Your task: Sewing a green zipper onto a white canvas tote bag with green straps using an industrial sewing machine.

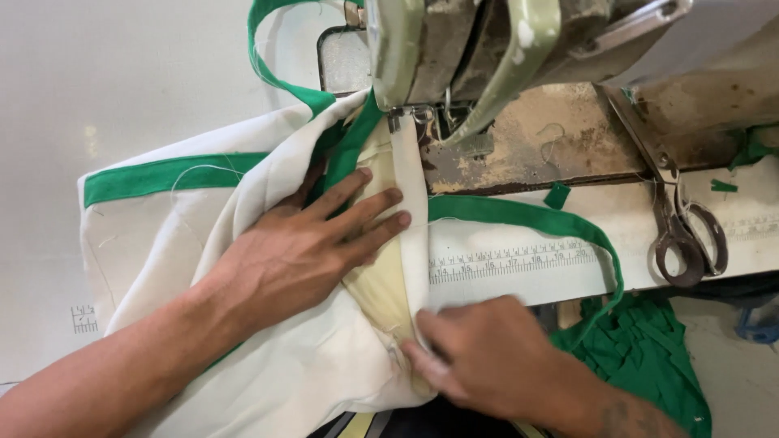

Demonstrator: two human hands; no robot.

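Nearest me, right hand [487, 353] pinches the near end of the white strip [410, 211], keeping it taut along the cream panel [381, 280]. Left hand [304, 251] lies flat, fingers spread, gripping nothing, pressing the white fabric [162, 243] with green trim [174, 174] to the bench [81, 81]. Farther off, the strip runs under the sewing machine [454, 49] foot; scissors [686, 227] lie well right.

We log 2 labels, both on the table [122, 81]. Label 1: ruler strip [511, 261], a long white band with dark ticks and figures, lying flat along the near table edge, running right from the cloth [324, 381], just above the right hand [487, 357]. Label 2: small scale mark [83, 319], dark ticks on white, at far left. We see 0 packages, signs or screens.
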